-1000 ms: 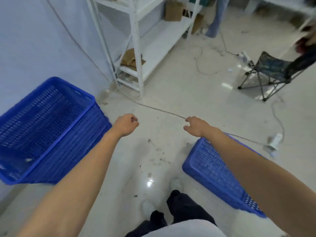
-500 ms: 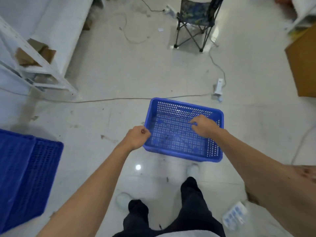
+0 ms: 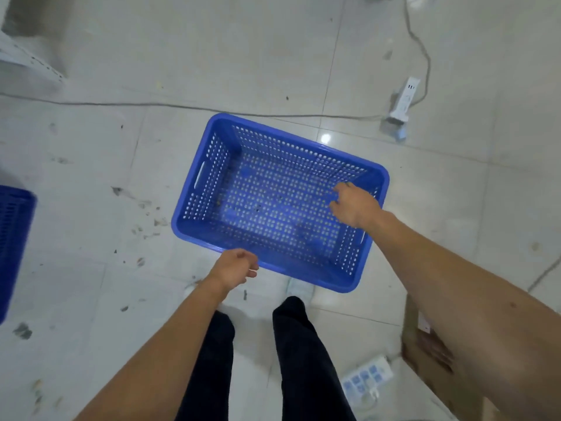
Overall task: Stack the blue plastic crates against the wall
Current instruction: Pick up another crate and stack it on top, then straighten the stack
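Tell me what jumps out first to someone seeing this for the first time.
A blue crate sits empty on the pale floor at centre. The right hand reaches over its right end and the left hand nears its near rim. A white power strip lies beyond it, upper right.

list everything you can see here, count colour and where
blue crate: 1, blue, perforated, empty, on the floor in the middle
crate stack: count unclear, blue, cut off at the left edge
power strips: 2, white; one upper right, one lower right by the feet
cables: 2, grey; one running across the floor behind the crate, one curving to the upper strip
cardboard: 1, brown, lower right, partly behind the right arm
shelf frame: 1, white, top left corner
floor: pale tiles, scattered dirt specks
legs: 2, black trousers, pale shoes
left hand: 1, loosely curled beside the crate's near rim
right hand: 1, open, over the crate's right end
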